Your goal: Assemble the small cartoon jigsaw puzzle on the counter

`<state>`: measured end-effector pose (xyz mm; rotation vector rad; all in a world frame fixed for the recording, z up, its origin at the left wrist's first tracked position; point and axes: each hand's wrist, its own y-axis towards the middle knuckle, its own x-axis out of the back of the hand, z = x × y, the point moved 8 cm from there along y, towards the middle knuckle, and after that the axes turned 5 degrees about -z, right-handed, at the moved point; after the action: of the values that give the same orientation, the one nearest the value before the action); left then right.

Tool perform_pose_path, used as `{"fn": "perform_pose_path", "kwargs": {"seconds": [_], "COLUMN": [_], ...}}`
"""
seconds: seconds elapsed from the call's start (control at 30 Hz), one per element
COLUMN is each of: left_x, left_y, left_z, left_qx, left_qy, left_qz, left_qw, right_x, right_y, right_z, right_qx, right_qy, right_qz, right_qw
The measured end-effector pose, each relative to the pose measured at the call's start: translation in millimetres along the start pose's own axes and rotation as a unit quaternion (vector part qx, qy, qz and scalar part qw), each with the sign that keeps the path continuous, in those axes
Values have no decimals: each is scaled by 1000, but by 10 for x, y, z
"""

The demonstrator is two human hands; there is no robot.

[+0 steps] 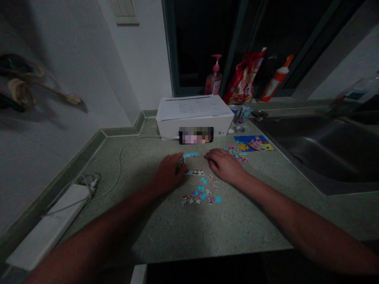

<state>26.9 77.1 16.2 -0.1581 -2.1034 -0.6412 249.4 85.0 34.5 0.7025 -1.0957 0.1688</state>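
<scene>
A partly joined jigsaw puzzle (195, 172) lies on the speckled counter, with light-blue pieces along its top and patterned ones along its left side and bottom. My left hand (169, 172) rests at its left edge, thumb and fingers apart and touching the border pieces. At the upper right of the puzzle is my right hand (223, 163), its fingers curled down and close together; whatever may be under the fingertips is hidden. Loose jigsaw pieces (201, 193) are scattered below the puzzle. Another pile of pieces (237, 154) sits just beyond my right hand.
A phone (196, 136) with a cable leans on a white box (192, 112). A colourful picture card (255, 143) lies near the sink (325, 150). Cans (245, 113) stand beside the box. At left is a power strip (53, 225); bottles and a red bag (245, 79) line the window.
</scene>
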Motion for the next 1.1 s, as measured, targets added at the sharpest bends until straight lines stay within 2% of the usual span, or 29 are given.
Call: {"fn": "perform_pose_path", "kwargs": {"seconds": [0.47,1.1], "left_x": [20,12], "left_y": [-4,-6], "left_z": [26,29], "left_qx": [4,15], "left_qy": [-2,0], "left_qz": [-19,-15], "left_qw": [1000,1000], "right_x": [-35,-38], "right_y": [-9,-6], "right_z": [-4,3], "right_qx": [8,6], "right_qy": [-19,-35], "right_qz": [12,31], "right_qw": [1000,999]}}
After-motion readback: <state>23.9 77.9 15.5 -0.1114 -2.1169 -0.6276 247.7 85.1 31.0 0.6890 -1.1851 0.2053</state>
